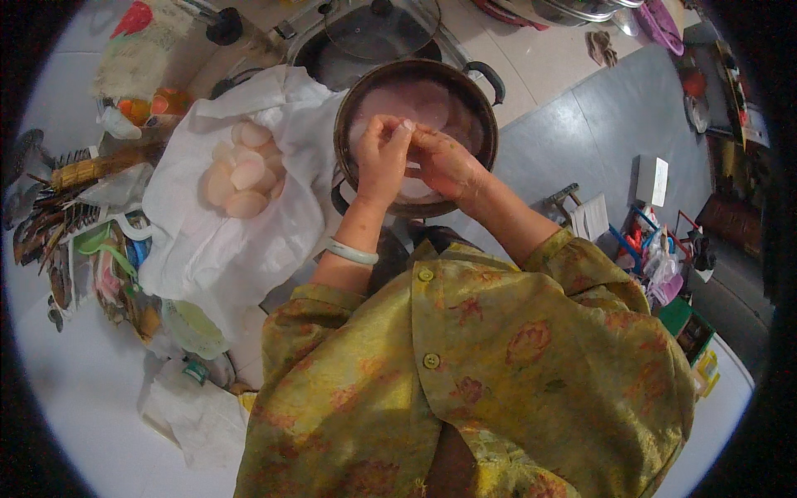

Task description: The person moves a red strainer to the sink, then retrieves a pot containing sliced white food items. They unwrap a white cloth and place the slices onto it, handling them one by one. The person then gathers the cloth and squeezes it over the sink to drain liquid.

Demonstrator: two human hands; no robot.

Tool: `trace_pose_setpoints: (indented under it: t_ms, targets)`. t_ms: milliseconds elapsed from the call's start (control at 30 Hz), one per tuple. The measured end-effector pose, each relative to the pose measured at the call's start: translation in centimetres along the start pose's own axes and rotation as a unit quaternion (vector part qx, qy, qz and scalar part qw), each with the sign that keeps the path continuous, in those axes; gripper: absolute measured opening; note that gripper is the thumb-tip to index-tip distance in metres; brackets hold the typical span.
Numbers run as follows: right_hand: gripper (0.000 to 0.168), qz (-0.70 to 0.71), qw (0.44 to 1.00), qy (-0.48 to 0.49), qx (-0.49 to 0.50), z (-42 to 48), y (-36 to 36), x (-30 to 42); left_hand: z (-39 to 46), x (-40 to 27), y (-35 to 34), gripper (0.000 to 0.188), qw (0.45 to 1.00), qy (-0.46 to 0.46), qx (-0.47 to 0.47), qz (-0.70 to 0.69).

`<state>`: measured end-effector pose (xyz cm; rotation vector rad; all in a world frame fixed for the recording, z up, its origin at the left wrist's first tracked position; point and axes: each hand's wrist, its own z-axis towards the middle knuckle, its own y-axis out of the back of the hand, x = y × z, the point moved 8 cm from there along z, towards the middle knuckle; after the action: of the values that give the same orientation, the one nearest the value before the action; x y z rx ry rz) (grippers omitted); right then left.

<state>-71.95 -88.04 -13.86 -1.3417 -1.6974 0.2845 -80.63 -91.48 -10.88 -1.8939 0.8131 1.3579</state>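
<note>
Both of my hands are over a round dark-rimmed pot (492,134) with black side handles. My left hand (383,155), with a pale bangle at the wrist, meets my right hand (447,163) at the fingertips. Whether something small is pinched between them cannot be made out. Pale, round, flat pieces (429,103) lie in pinkish liquid inside the pot, partly hidden by my hands. Left of the pot, a heap of pale pinkish round slices (248,171) rests on a spread white cloth (292,230).
Beyond the pot is a sink (348,62) with a glass lid (383,28) over it. Utensils crowd a rack (81,230) at the left, near orange fruit (168,101). A white box (652,180) and a cluttered basket (654,249) stand at the right.
</note>
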Motion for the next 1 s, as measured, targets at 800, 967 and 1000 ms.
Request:
trace_pose_setpoints:
  t_ms: [800, 967, 1000]
  targets:
    - [0.021, -0.168, 0.974, 0.135, -0.075, -1.4, 1.7, 4.0, 0.1, 0.5, 0.5, 0.027, 0.996, 0.046, -0.048, -0.065]
    - [0.018, -0.141, 0.978, 0.134, -0.072, -1.4, 1.4, 3.8, 0.1, 1.3, 0.1, 0.028, 0.993, 0.084, -0.016, -0.077]
    - [0.017, -0.125, 0.98, 0.138, -0.066, -1.3, 1.5, 3.8, 0.0, 0.9, -0.1, 0.028, 0.994, 0.085, -0.007, -0.072]
